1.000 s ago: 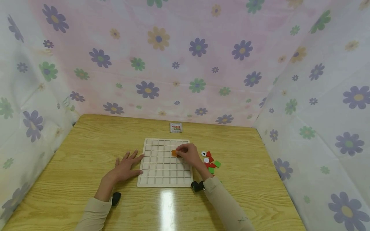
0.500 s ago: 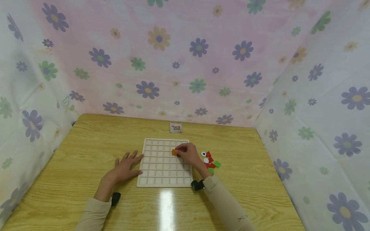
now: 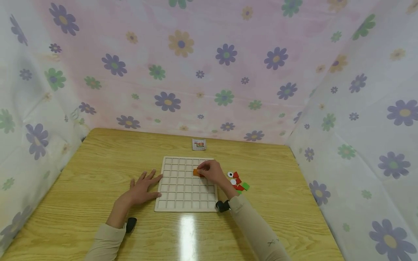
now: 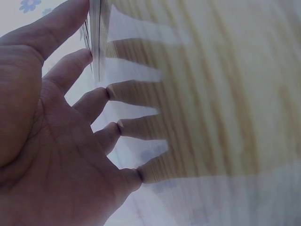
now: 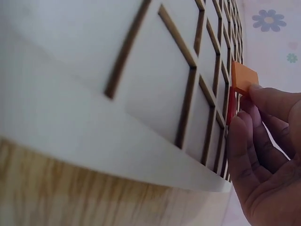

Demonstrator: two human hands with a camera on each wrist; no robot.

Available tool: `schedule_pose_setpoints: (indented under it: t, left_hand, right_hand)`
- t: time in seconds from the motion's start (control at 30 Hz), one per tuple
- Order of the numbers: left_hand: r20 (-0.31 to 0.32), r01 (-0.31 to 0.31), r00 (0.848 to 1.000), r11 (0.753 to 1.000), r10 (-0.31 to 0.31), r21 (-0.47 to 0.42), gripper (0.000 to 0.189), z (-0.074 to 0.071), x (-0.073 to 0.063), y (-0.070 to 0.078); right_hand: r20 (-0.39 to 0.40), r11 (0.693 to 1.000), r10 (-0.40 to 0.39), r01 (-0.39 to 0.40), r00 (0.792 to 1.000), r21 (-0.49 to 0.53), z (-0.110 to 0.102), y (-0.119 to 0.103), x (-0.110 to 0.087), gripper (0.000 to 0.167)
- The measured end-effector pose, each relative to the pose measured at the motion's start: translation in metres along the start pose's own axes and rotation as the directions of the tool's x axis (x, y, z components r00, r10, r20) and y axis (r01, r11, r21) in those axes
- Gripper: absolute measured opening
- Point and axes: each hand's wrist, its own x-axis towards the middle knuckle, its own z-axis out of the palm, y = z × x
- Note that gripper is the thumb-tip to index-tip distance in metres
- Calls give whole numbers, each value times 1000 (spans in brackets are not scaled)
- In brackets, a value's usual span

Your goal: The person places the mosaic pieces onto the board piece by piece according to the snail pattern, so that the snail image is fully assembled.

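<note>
A pale wooden grid board [image 3: 176, 203] lies on the table. Over its upper right part, my right hand [image 3: 212, 172] pinches an orange square tile [image 5: 244, 78] between thumb and fingers. A red piece [image 5: 231, 106] shows right beside that tile, partly hidden by the fingers in the head view. At the board's left edge, my left hand [image 3: 141, 190] rests with its fingers spread, thumb and index finger touching the rim. In the left wrist view the fingertips of this hand [image 4: 61, 127] meet the shiny tabletop.
Right of the board lie loose pieces: a white disc with a black dot [image 3: 230, 174], a plain white disc [image 3: 233, 182], several red pieces [image 3: 238, 181] and green squares [image 3: 245, 186]. A small picture card [image 3: 199, 144] lies behind the board. Flowered cloth walls [image 3: 209, 72] surround the table.
My right hand, with the orange tile, has shifted slightly left over the board. Its forearm now covers more of the nearer green square. The left hand keeps its place.
</note>
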Motion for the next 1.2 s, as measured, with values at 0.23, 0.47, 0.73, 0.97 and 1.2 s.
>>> schedule_pose_setpoints:
  t: [0.23,0.47,0.73,0.97,1.2]
  left_hand:
    - [0,11,1000,1000,-11,-7,72,3,2,-2]
    - [-7,-1,1000,1000,1,-6,73,3,1,-2]
    - [-11,-6,1000,1000,6,-10,73,3,2,-3]
    - [-10,-8,1000,1000,8,-8,72,3,3,-3]
    - [-12,-5,1000,1000,5,9,73,3,2,-3]
  right_hand:
    - [-4,1000,31,-31,1000,-1,2,4,2,9]
    - [-10,999,35,-36,999,-22,3,8,5,9]
    - [9,1000,19,-18,1000,-20,3,9,5,8]
    - [26,1000,3,-3,1000,-20,3,12,5,8]
    - [24,1000,9,-9,1000,0,4,13,5,6]
